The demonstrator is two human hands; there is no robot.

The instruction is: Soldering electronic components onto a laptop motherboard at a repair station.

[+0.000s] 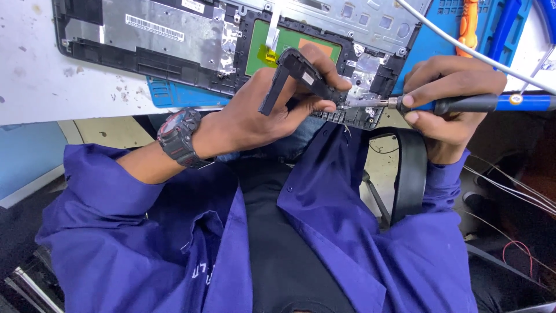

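Head view: the left hand (263, 113) pinches a black angled plastic bracket (292, 75) just above its knuckles, fingers closed round it. The right hand (443, 101) grips a blue-handled electric screwdriver (486, 103), tip meeting the bracket. Beyond both hands lies an opened black laptop base (191, 40) on a stained white worktable (35, 69), a blue mat (168, 95) underneath.

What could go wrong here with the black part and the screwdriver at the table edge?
The left hand pinches the black angled part over the open laptop base, which overhangs the table; a slip could drop it. The screwdriver in the right hand could skid off.
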